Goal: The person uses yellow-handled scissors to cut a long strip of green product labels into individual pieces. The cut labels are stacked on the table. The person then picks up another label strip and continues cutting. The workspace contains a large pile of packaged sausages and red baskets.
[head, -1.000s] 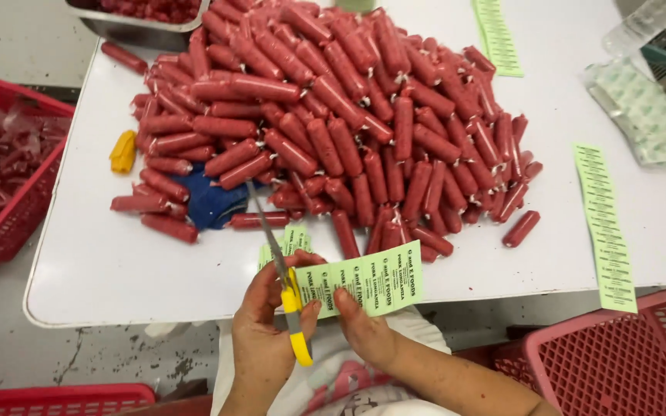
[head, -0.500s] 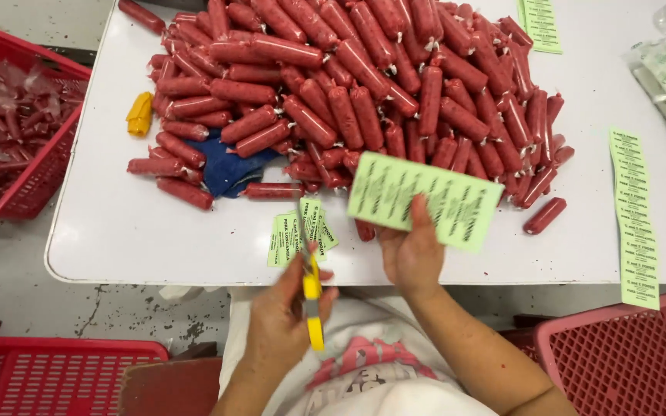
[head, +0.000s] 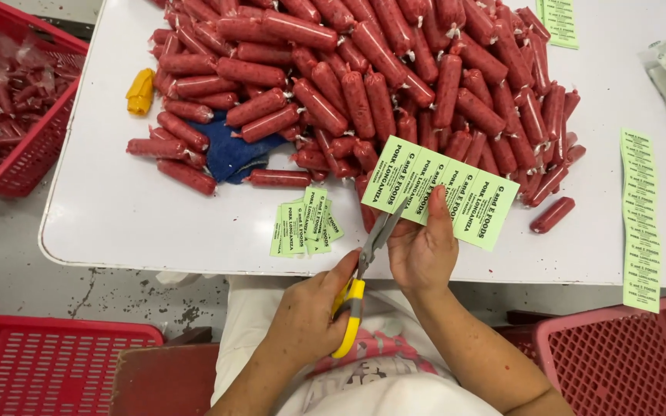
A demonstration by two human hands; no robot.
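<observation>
Head view: left hand grips yellow-handled scissors, right hand pinches green label sheet.

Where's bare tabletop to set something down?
Free: the white table near-left corner, bordered by the red sausage pile, the small stack of cut green labels and the edge. Also right, between the pile and the long green label strip. Centre and far side are crowded.

Our left hand: fingers curled closed, forearm rising from below | our right hand: thumb stretched upward, fingers pinched, wrist bent inward.
</observation>
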